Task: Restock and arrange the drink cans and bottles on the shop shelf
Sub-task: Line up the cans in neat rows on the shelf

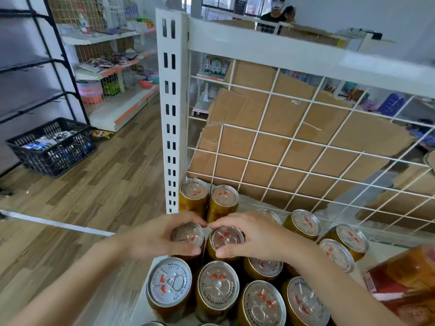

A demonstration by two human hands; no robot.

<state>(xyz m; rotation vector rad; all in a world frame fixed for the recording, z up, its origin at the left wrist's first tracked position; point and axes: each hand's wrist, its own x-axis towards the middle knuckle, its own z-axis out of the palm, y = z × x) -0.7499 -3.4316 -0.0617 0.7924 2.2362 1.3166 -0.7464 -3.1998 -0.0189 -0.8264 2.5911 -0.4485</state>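
Several gold drink cans with silver pull-tab lids stand upright on the white shop shelf (386, 251). My left hand (162, 234) grips one gold can (187, 235) around its top rim. My right hand (255, 235) grips the neighbouring gold can (226, 237) the same way, fingers curled over the lid. The two held cans stand side by side, almost touching. Two more cans (194, 191) stand behind them in the shelf's back left corner. Further cans (169, 284) fill the rows nearer to me and to the right.
A white wire grid (292, 140) backs the shelf, with brown cardboard behind it. A slotted white upright post (170, 114) stands at the shelf's left corner. A red-orange pack (404, 285) sits at the right edge. A black crate (53, 147) rests on the wooden floor to the left.
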